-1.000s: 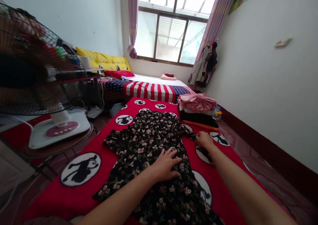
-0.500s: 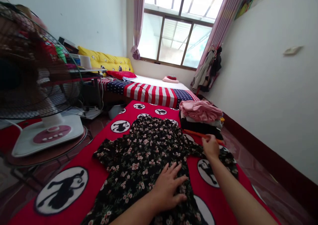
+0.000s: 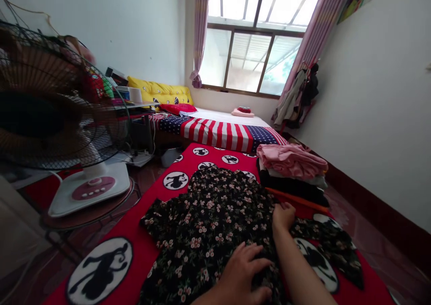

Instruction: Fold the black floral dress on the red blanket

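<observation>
A black dress with small pink flowers [image 3: 215, 215] lies spread on the red cloth [image 3: 144, 246]. Its left sleeve is slightly bunched, while the right sleeve [image 3: 328, 237] stretches out toward the cloth's right edge. My left hand [image 3: 244, 271] rests palm down on the lower right part of the dress, fingers spread. Curled at the base of the right sleeve, my right hand [image 3: 283, 214] grips the fabric; its fingertips are partly hidden. Just beyond that hand is a stack of folded clothes [image 3: 292, 184], pink on top, with black and orange lower down.
A fan [image 3: 94, 179] stands on a round stool [image 3: 111, 211] to the left. At the far end is a bed [image 3: 215, 132] with a striped and starred cover. Garments hang [image 3: 299, 96] by the right wall, and a cluttered desk [image 3: 141, 105] is at back left.
My right hand has moved from beside the stack's orange edge back toward the dress's body. My left hand still lies on the dress. The view has turned a little to the left.
</observation>
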`<state>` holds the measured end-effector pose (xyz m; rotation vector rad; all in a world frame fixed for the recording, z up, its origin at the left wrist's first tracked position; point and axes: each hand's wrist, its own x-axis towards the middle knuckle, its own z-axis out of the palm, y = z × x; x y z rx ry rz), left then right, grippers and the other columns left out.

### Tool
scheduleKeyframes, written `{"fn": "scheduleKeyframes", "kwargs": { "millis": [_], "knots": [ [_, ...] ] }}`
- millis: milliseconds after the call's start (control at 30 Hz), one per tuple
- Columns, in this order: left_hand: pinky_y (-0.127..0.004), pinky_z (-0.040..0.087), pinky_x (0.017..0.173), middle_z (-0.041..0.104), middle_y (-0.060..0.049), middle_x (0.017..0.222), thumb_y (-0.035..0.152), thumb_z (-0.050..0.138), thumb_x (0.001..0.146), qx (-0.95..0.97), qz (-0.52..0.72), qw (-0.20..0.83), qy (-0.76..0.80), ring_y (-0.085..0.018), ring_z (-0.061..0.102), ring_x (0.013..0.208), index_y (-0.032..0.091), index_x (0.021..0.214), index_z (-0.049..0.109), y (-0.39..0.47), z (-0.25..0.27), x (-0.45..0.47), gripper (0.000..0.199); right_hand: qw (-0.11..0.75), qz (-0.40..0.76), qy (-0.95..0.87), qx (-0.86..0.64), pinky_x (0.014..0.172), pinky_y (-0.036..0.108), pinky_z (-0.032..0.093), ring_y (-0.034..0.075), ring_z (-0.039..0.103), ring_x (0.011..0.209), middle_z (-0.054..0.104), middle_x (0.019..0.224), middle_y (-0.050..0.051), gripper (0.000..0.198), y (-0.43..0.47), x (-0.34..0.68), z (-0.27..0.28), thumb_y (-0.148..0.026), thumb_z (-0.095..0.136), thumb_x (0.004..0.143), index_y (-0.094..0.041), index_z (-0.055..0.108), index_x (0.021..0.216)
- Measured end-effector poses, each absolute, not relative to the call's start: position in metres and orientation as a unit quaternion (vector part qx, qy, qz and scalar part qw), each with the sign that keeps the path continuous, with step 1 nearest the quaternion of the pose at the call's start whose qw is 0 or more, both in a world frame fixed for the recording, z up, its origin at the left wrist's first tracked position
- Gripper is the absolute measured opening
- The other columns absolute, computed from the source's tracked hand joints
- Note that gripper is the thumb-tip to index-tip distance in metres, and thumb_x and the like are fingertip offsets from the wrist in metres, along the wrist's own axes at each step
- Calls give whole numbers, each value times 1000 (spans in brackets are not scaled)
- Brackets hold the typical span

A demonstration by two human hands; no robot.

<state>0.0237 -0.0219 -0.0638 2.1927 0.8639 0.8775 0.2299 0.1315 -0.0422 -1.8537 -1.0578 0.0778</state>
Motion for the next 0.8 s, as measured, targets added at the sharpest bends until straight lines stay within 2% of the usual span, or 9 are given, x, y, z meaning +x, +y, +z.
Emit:
{"fn": "scheduleKeyframes", "kwargs": {
  "millis": [67, 167, 233, 333, 400, 500, 600, 700, 800],
  "knots": [
    [-42, 27, 113, 51, -5, 137, 39, 65, 75, 804, 358, 332, 339, -23, 46, 126, 31, 125, 56, -22, -62, 24, 51, 514, 36, -428, -743, 83, 33, 49, 24, 64, 99, 63, 111, 19, 46, 124, 222, -54, -23, 41, 76, -8, 49, 119],
    [-34, 40, 104, 60, -4, 125, 26, 61, 78, 751, 402, 367, 373, -20, 53, 117, 29, 116, 62, -22, -49, 16, 37, 543, 46, -435, -717, 87, 33, 48, 24, 63, 98, 64, 108, 17, 41, 118, 216, -62, -25, 44, 74, -11, 54, 111],
    [-31, 43, 99, 64, -3, 115, 22, 59, 80, 736, 418, 363, 391, -18, 57, 109, 28, 106, 67, -17, -33, 4, 28, 552, 48, -441, -706, 87, 34, 47, 24, 63, 95, 65, 103, 16, 36, 117, 217, -63, -25, 44, 72, -12, 57, 103],
    [-29, 45, 95, 67, -1, 106, 21, 57, 81, 752, 411, 305, 414, -17, 60, 102, 26, 92, 71, 10, -4, -25, 18, 556, 47, -453, -696, 87, 35, 46, 23, 62, 89, 64, 97, 13, 29, 118, 219, -63, -24, 45, 70, -14, 60, 92],
    [-26, 44, 95, 66, -2, 109, 23, 56, 83, 761, 390, 241, 458, -17, 59, 104, 25, 95, 69, 42, 13, -51, 19, 559, 42, -456, -691, 86, 35, 46, 23, 62, 85, 64, 93, 12, 27, 119, 220, -63, -23, 43, 69, -15, 60, 88],
    [-24, 37, 101, 60, -2, 121, 24, 52, 85, 716, 308, 112, 616, -16, 52, 116, 24, 113, 61, 97, 27, -92, 30, 563, 34, -457, -688, 85, 35, 45, 23, 61, 82, 64, 89, 11, 25, 118, 219, -63, -22, 42, 68, -16, 60, 85],
    [-35, 37, 100, 55, -16, 127, 29, 57, 81, 658, 257, 82, 704, -26, 49, 120, 11, 129, 45, 142, 25, -122, 53, 557, 36, -460, -690, 84, 36, 45, 24, 61, 81, 64, 88, 11, 25, 118, 217, -62, -24, 43, 68, -16, 60, 84],
    [-37, 45, 87, 59, -20, 119, 41, 64, 74, 629, 210, 98, 742, -32, 56, 110, 8, 123, 48, 169, 12, -135, 62, 557, 42, -461, -690, 83, 36, 45, 24, 61, 80, 65, 88, 11, 24, 118, 216, -60, -25, 43, 68, -17, 60, 83],
    [-30, 46, 77, 65, -13, 110, 39, 68, 70, 624, 169, 112, 755, -28, 62, 100, 14, 111, 57, 184, 3, -141, 49, 559, 50, -458, -689, 82, 35, 45, 23, 61, 79, 65, 88, 11, 24, 117, 216, -59, -24, 42, 67, -17, 60, 82]
  ]
}}
